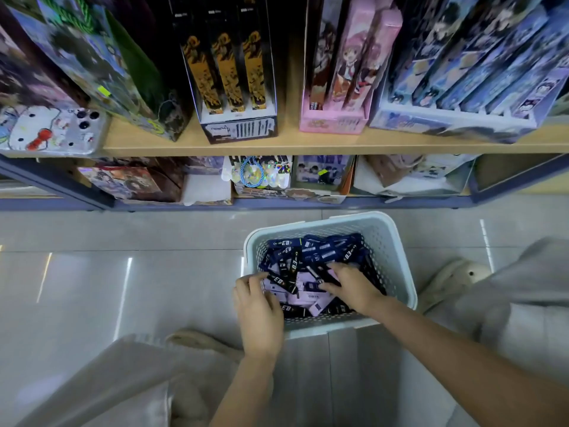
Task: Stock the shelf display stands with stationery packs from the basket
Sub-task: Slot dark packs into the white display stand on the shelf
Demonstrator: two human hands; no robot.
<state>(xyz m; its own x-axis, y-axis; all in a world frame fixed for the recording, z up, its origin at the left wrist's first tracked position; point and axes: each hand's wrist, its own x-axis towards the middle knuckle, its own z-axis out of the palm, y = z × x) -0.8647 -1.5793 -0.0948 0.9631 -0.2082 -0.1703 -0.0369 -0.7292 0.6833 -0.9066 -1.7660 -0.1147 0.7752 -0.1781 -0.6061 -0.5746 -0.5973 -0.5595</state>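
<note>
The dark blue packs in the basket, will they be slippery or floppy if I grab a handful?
Probably slippery: the dark blue packs look glossy and lie loosely crisscrossed, so a handful may slide apart. Likely light and fairly stiff, since they are slim, flat and keep straight edges in the basket.

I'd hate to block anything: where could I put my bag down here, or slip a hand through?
Bare floor tiles left of the basket are free, plus the front strip of the wooden shelf. Crowded: the basket, full of packs, with left hand and right hand inside; also the lower shelf.
</note>
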